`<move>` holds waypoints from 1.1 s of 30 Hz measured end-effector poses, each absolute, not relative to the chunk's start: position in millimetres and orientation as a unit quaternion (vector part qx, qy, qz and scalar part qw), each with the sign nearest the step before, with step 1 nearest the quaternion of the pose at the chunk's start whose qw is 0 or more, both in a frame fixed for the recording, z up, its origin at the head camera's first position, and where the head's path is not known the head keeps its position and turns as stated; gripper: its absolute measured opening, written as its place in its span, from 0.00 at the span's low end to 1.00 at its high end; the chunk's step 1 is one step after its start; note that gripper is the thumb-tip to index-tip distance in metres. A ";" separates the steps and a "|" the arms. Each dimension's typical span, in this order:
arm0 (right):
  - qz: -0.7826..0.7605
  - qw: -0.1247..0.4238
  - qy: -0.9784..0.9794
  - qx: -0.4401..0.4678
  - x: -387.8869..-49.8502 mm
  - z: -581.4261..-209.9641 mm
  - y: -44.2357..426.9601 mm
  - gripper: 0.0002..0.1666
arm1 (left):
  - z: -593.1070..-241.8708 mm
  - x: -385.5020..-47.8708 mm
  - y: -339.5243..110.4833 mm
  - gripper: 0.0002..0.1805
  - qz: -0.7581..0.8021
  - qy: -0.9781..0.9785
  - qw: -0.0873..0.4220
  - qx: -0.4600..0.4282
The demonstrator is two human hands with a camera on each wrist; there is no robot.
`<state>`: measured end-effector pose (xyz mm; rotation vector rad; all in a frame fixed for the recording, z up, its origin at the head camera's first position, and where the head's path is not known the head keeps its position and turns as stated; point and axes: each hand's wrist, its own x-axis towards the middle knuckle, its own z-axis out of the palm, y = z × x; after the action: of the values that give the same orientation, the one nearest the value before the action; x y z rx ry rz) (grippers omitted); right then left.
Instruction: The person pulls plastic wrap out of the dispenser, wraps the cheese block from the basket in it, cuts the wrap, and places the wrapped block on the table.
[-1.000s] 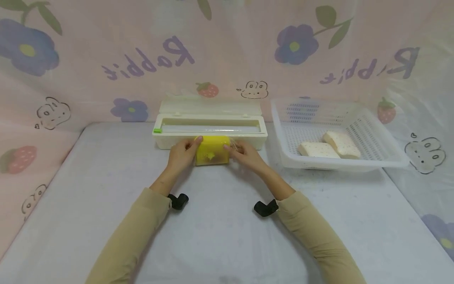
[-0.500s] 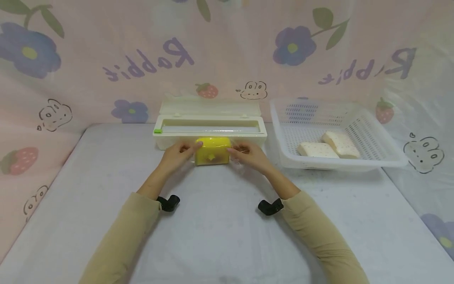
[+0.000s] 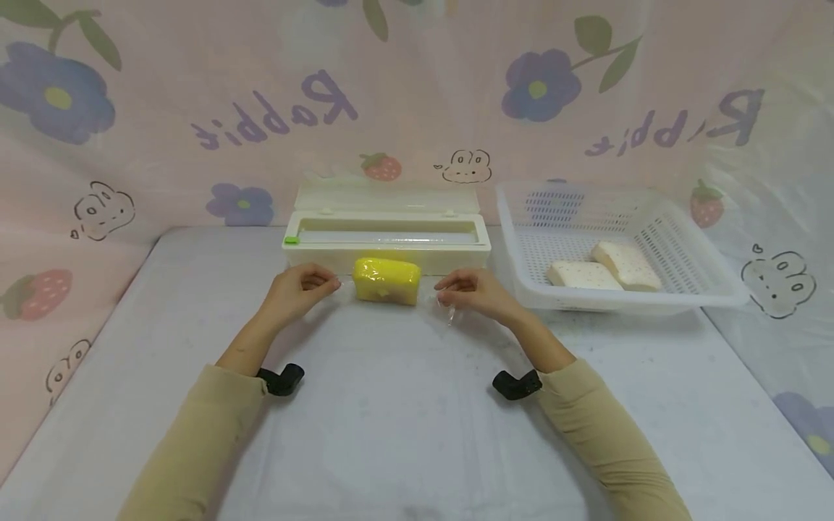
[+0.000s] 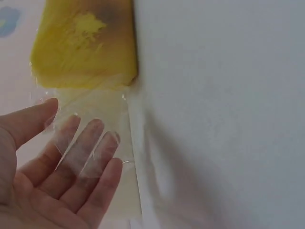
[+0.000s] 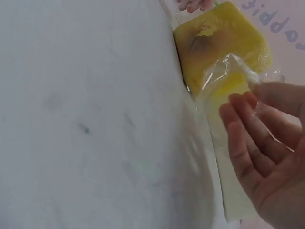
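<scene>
A yellow loaf-shaped block, wrapped in shiny cling film, sits on the table in front of the film dispenser. At its left end, my left hand holds loose cling film between thumb and fingers, just clear of the block. My right hand pinches the gathered film at the other end, also apart from the block. Through the film in the wrist views, the block's side has a brownish patch and a small yellow bump. The dispenser's lid stands up at the back, with a film roll inside.
To the right stands a white perforated basket holding two pale speckled rectangular pieces. A patterned curtain hangs behind and beside the white-covered table. A green slider sits on the dispenser's left edge.
Both hands have moved outward from the block's sides, drawing the film ends out. The block, earlier held between them, now stands slightly tilted back with more of its top showing.
</scene>
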<state>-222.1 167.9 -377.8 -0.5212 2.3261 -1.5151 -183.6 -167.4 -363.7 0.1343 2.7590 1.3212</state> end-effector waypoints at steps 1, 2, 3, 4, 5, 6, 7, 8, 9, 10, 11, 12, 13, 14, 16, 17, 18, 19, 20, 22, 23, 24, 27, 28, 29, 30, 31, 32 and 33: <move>-0.541 0.158 0.808 -0.172 -222.7 -378.5 168.9 0.17 | -363.3 -184.0 -169.7 0.22 0.435 0.898 0.052 0.039; -0.555 0.158 0.801 -0.161 -223.5 -379.2 169.8 0.17 | -363.1 -184.3 -172.0 0.23 0.438 0.896 0.066 0.032; -0.576 0.159 0.788 -0.146 -224.8 -380.1 170.4 0.16 | -362.8 -184.6 -173.9 0.23 0.441 0.894 0.076 0.026; -0.598 0.161 0.774 -0.132 -226.0 -380.7 170.8 0.15 | -362.8 -185.3 -175.6 0.23 0.444 0.892 0.086 0.021; -0.617 0.160 0.761 -0.120 -227.0 -381.0 171.0 0.14 | -362.7 -185.7 -176.9 0.23 0.448 0.889 0.095 0.019; -0.634 0.160 0.748 -0.114 -227.8 -381.4 171.0 0.13 | -363.0 -186.2 -177.8 0.23 0.452 0.886 0.103 0.019; -0.648 0.159 0.737 -0.109 -228.3 -381.6 170.4 0.12 | -363.7 -186.9 -178.1 0.22 0.456 0.883 0.108 0.021; -0.659 0.157 0.728 -0.106 -228.8 -382.0 169.6 0.12 | -364.2 -187.6 -177.7 0.22 0.459 0.881 0.111 0.025; -0.670 0.154 0.718 -0.104 -229.4 -382.9 168.6 0.12 | -364.8 -188.3 -176.9 0.21 0.465 0.878 0.111 0.031; -0.677 0.147 0.713 -0.106 -230.0 -384.0 167.4 0.14 | -365.7 -189.4 -176.3 0.22 0.471 0.874 0.112 0.035; -0.681 0.136 0.711 -0.107 -230.7 -385.2 165.9 0.16 | -366.5 -190.3 -175.8 0.22 0.479 0.870 0.108 0.039; -0.686 0.123 0.709 -0.108 -231.6 -386.6 164.0 0.17 | -367.4 -191.4 -175.4 0.22 0.484 0.868 0.104 0.040; -0.689 0.108 0.709 -0.106 -232.6 -387.7 162.2 0.17 | -368.0 -192.4 -175.3 0.22 0.487 0.867 0.099 0.042; -0.689 0.090 0.712 -0.104 -233.4 -388.4 160.4 0.18 | -368.2 -193.1 -175.4 0.22 0.487 0.867 0.093 0.043; -0.680 0.050 0.725 -0.103 -235.4 -388.9 157.7 0.19 | -368.2 -194.2 -176.9 0.23 0.481 0.871 0.087 0.045; -0.674 0.029 0.731 -0.099 -236.4 -388.5 156.5 0.19 | -367.8 -194.4 -177.7 0.23 0.476 0.874 0.085 0.049; -0.670 0.012 0.736 -0.096 -237.5 -387.9 155.6 0.20 | -367.4 -194.6 -178.6 0.23 0.472 0.876 0.086 0.054; -0.666 -0.004 0.741 -0.092 -238.3 -386.9 154.7 0.20 | -367.1 -194.8 -179.1 0.24 0.470 0.876 0.087 0.060; -0.662 -0.017 0.744 -0.090 -239.2 -385.8 154.2 0.21 | -366.8 -194.9 -179.5 0.24 0.471 0.875 0.088 0.063; -0.663 -0.031 0.743 -0.083 -240.9 -383.9 153.6 0.21 | -366.9 -195.2 -179.7 0.24 0.486 0.866 0.090 0.069; -0.665 -0.033 0.742 -0.079 -241.2 -382.5 153.2 0.21 | -367.1 -195.2 -179.5 0.24 0.497 0.860 0.091 0.070; -0.667 -0.031 0.741 -0.076 -241.3 -381.2 153.0 0.22 | -367.7 -195.4 -179.5 0.24 0.508 0.853 0.091 0.070; -0.660 -0.026 0.747 -0.066 -241.1 -378.1 152.6 0.22 | -369.0 -195.5 -178.8 0.23 0.537 0.836 0.087 0.073; -0.656 -0.025 0.752 -0.064 -240.8 -377.2 152.5 0.22 | -369.1 -195.4 -178.4 0.23 0.542 0.832 0.084 0.075; -0.650 -0.023 0.757 -0.062 -240.6 -376.3 152.6 0.22 | -369.3 -195.3 -178.1 0.22 0.542 0.833 0.077 0.076; -0.645 -0.023 0.762 -0.059 -240.4 -375.5 152.5 0.22 | -369.1 -195.2 -177.9 0.22 0.535 0.839 0.067 0.077; -0.639 -0.023 0.767 -0.055 -240.4 -375.0 152.5 0.21 | -369.0 -195.0 -177.5 0.22 0.525 0.846 0.058 0.076; -0.633 -0.024 0.772 -0.052 -240.5 -374.5 152.6 0.21 | -368.8 -194.7 -177.2 0.22 0.511 0.855 0.047 0.075; -0.628 -0.024 0.777 -0.049 -240.5 -374.1 152.6 0.21 | -368.6 -194.6 -176.8 0.22 0.496 0.864 0.038 0.072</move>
<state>-240.5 152.6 -374.1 -0.1578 2.4779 -2.0023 -194.6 -176.8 -368.6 0.2210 2.6512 1.5227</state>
